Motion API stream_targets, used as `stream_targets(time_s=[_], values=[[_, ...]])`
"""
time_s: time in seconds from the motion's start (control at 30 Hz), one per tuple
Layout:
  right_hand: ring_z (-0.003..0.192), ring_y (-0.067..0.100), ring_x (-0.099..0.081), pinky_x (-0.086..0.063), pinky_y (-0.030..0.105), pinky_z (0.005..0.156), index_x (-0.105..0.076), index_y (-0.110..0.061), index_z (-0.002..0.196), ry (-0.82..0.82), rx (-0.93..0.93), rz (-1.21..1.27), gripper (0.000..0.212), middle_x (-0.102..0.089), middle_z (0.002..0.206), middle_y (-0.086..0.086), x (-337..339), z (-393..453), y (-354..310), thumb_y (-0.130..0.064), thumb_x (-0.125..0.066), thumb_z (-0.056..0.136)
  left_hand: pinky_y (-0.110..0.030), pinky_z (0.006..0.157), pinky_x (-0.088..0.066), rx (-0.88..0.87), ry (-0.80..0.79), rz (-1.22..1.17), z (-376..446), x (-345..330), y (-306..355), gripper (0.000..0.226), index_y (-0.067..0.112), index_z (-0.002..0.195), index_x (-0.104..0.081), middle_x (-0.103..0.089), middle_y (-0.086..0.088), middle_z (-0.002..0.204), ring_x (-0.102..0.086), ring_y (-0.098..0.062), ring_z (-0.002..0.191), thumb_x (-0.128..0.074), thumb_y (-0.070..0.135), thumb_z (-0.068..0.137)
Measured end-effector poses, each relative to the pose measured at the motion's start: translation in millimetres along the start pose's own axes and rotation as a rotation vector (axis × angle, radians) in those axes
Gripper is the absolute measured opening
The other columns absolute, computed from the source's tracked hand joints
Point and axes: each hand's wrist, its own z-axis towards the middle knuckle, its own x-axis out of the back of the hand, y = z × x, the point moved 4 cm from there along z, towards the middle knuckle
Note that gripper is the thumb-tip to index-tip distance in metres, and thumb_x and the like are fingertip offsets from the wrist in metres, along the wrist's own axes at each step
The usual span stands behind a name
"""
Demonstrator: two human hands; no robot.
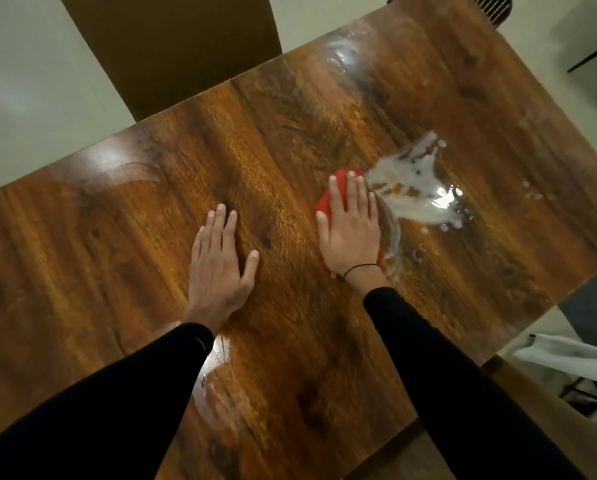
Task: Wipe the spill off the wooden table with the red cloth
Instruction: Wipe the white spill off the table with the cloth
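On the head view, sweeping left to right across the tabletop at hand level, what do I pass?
Bare wooden table → left hand, flat on the wood → right hand, pressing on the red cloth → white spill → scattered droplets.

The person wears a plain black, close-fitting long-sleeved top; both sleeves run down the forearms and end just short of the wrists. The left hand is bare, with no jewellery. The right hand is also bare, and a thin black cord band circles its wrist.
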Motion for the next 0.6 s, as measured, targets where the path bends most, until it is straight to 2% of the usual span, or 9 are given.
stream_targets(time_s=[0.13, 0.23, 0.3, 0.4, 0.47, 0.6], values=[[0.175, 0.03, 0.001, -0.013, 0.058, 0.14, -0.009, -0.021, 0.181, 0.039, -0.289, 0.04, 0.072, -0.001, 0.188, 0.012, -1.0, -45.1, 33.6, -0.054, -0.025, 0.118, -0.043, 0.139, -0.004, 0.005, -0.003, 0.024, 0.3, -2.9, -2.6, 0.08, 0.015, 0.175, -0.017, -0.007, -0.006, 0.185, 0.0, -0.019, 0.172, -0.039, 0.054, 0.109], [0.175, 0.03, 0.002, -0.016, 0.059, 0.14, -0.009, -0.019, 0.181, 0.03, -0.299, 0.023, 0.073, 0.001, 0.188, 0.012, -11.8, -96.0, 22.9, -0.051, -0.026, 0.118, -0.041, 0.139, -0.003, 0.006, 0.004, 0.031, 1.3, -3.1, -2.1, 0.076, 0.012, 0.175, -0.019, -0.008, -0.008, 0.185, -0.001, -0.02, 0.172, -0.037, 0.049, 0.111], [0.175, 0.031, 0.0, -0.016, 0.059, 0.14, -0.013, -0.018, 0.18, -0.007, -0.189, 0.008, 0.073, 0.001, 0.189, 0.012, -19.8, -117.3, 1.6, -0.051, -0.026, 0.117, -0.042, 0.139, -0.005, 0.005, 0.008, 0.033, 1.4, -2.9, -1.3, 0.074, 0.01, 0.174, -0.021, -0.011, -0.01, 0.185, -0.005, -0.022, 0.172, -0.036, 0.045, 0.111], [0.175, 0.031, 0.002, -0.012, 0.057, 0.14, -0.011, -0.019, 0.181, -0.073, 0.076, -0.031, 0.072, 0.003, 0.188, 0.013, -26.5, -109.0, -32.6, -0.052, -0.023, 0.118, -0.041, 0.139, -0.006, 0.015, 0.006, 0.028, 1.6, -2.2, -0.1, 0.071, 0.009, 0.174, -0.023, -0.014, -0.011, 0.184, -0.009, -0.023, 0.171, -0.035, 0.04, 0.11], [0.175, 0.03, 0.003, -0.01, 0.055, 0.141, -0.012, -0.019, 0.181, -0.092, 0.248, -0.038, 0.072, 0.003, 0.188, 0.013, -26.4, -79.9, -54.9, -0.054, -0.024, 0.119, -0.042, 0.139, -0.008, 0.024, 0.01, 0.025, 0.6, -2.6, 0.4, 0.07, 0.01, 0.174, -0.024, -0.015, -0.011, 0.184, -0.01, -0.022, 0.171, -0.035, 0.036, 0.11], [0.175, 0.033, -0.008, -0.017, 0.057, 0.14, -0.021, -0.018, 0.179, -0.071, 0.484, -0.04, 0.069, -0.011, 0.187, 0.017, -21.9, 3.6, -103.4, -0.051, -0.03, 0.118, -0.044, 0.139, -0.011, 0.039, 0.035, -0.021, -0.6, -3.6, -1.3, 0.071, 0.009, 0.174, -0.023, -0.015, -0.01, 0.184, -0.009, -0.02, 0.172, -0.034, 0.037, 0.11]])
